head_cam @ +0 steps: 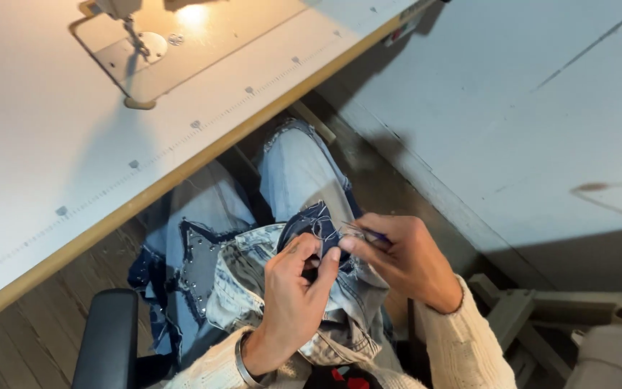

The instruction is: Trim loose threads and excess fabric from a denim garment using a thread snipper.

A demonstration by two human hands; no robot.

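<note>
A light-blue denim garment [246,274] with dark-blue patches lies across my lap. My left hand [293,295] pinches a dark-blue denim patch [318,223] with frayed threads, thumb and fingers closed on the cloth. My right hand [404,259] is just to the right of it, its fingers closed on a small thin metal tool [365,232] whose tip points at the patch. A metal bracelet is on my left wrist, and both arms wear cream knit sleeves.
A white sewing table [52,144] with a wooden edge fills the upper left; the sewing machine's needle and metal plate [142,47] sit at the top under a lamp glow. A black chair arm [106,338] is at the lower left. A pale floor panel [541,108] lies to the right.
</note>
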